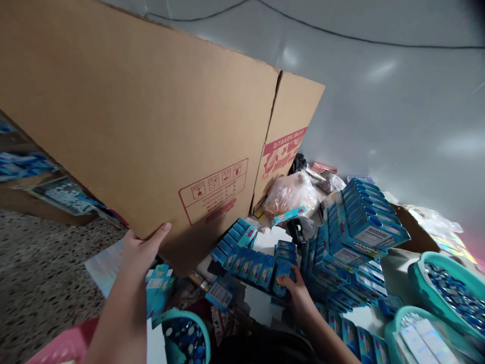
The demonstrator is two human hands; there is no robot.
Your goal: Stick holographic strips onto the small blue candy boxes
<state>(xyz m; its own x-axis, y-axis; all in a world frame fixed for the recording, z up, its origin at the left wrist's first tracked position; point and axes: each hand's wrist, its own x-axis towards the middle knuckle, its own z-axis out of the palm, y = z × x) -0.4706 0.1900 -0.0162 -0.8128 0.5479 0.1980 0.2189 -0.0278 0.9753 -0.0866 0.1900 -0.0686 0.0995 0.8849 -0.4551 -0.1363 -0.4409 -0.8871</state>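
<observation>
Closest to us, left forearm [117, 308] slanting up, and the left hand [142, 245] has the cardboard [151, 111] pinched at its lower corner, thumb flat on the near face! That brown sheet stands tilted, filling the upper left. Over to the right hand [297, 288]: fingers on the end box [282, 275] of a blue row [250, 265], though whether they're pinching it, I cannot tell. Just right of that hand, a tall blue stack [352, 237]; a tape dispenser [297, 232] sits beyond, and a teal tub [206, 333] below.
</observation>
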